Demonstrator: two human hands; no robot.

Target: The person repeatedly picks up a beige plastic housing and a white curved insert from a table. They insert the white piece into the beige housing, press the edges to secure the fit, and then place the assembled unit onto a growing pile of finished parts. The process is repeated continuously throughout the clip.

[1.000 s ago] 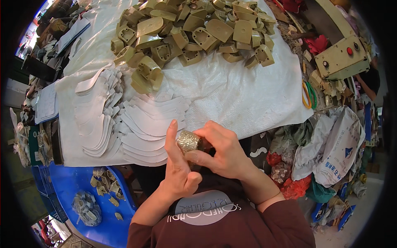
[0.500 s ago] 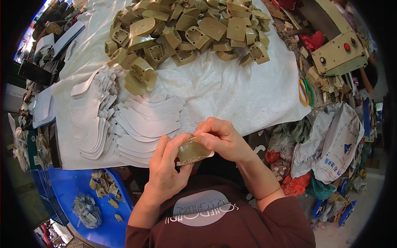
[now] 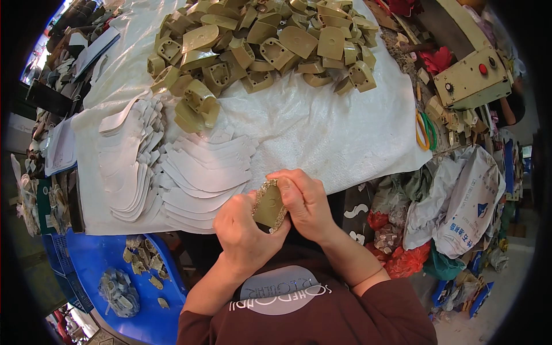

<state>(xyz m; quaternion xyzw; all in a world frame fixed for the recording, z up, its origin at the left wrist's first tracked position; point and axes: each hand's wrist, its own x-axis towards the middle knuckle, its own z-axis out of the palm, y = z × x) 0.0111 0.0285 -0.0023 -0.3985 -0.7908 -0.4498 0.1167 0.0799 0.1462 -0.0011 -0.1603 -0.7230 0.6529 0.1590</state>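
Observation:
Close to my body, just past the near edge of the white-covered table, I hold a shoe heel in both hands. Its flat olive face is turned up, with a rough glittery border around it. My left hand is closed around its left side, thumb under the near end. On the far and right side, my right hand pinches the border between thumb and fingers. Bare olive heels lie heaped at the far side of the table. Fanned white sole-shaped sheets are nearest my left hand.
Another fanned stack of white sheets lies farther left. A blue chair seat at lower left carries glittery scraps and a bagged bundle. A beige control box stands at right, above plastic sacks.
The heel has turned in my hands, so its flat face and glittery rim now show. My left hand has shifted right and my right hand has come round its right side.

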